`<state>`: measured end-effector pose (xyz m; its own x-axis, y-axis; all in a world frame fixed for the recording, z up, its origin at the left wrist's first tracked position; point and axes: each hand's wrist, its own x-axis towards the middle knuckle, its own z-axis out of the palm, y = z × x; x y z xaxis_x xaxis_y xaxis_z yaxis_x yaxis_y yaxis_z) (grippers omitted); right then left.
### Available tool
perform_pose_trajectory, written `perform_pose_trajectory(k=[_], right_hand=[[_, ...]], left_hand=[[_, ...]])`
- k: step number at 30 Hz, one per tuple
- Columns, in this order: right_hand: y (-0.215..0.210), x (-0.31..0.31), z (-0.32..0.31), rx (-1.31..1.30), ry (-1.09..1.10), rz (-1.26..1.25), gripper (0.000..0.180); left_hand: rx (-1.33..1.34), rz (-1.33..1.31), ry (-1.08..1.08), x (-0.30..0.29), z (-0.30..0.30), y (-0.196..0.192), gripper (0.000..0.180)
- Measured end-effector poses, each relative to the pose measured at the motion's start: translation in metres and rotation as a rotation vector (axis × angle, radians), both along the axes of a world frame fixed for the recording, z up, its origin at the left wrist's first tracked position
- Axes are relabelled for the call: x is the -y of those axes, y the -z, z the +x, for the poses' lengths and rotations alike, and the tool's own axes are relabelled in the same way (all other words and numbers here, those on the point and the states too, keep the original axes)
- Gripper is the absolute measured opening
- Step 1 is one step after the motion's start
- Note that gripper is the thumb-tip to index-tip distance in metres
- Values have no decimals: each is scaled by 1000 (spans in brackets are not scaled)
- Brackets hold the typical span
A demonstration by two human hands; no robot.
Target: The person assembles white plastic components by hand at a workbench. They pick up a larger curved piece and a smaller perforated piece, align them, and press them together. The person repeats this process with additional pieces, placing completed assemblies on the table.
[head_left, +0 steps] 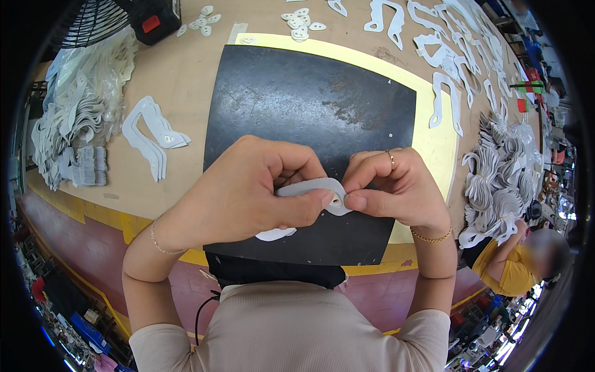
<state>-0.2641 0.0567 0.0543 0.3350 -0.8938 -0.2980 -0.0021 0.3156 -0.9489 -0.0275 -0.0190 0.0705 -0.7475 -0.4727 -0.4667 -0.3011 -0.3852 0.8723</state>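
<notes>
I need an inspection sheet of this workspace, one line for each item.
Surface: wooden table with black mat on yellow sheet.
Job's things: curved white cut piece with a small oval piece.
Clutter: stacks of white cut pieces left and right; small ovals.
Hands: left hand and right hand both pinch the piece.
Cables: black cable near the torso.
Surroundings: fan; another person at right.

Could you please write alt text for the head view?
Both hands, left hand and right hand, pinch a curved white flat piece above a black mat on a workbench, with stacks of similar white pieces alongside.
</notes>
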Motion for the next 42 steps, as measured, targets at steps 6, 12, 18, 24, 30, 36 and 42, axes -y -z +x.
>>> perform_pose_trajectory(k=[6, 12, 18, 24, 30, 36, 42], right_hand=[[4, -7, 6, 79, 52, 42, 4], [13, -14, 5, 108, 214, 18, 6], [37, -7, 25, 199, 423, -377, 29], [31, -9, 29, -19, 467, -404, 14], [19, -8, 14, -106, 314, -221, 15], [24, -10, 20, 93, 393, -198, 14], [23, -10, 20, 14, 367, -273, 12]], left_hand=[[-2, 9, 8, -4, 1, 0, 19], [-102, 55, -113, -8, -2, 8, 20], [-496, 10, -570, -27, -18, 50, 19], [-475, 179, -456, -37, -15, 50, 23], [-370, 70, -319, -28, -8, 42, 21], [-323, 137, -329, -19, -7, 34, 20], [-274, 110, -328, -23, -7, 27, 18]])
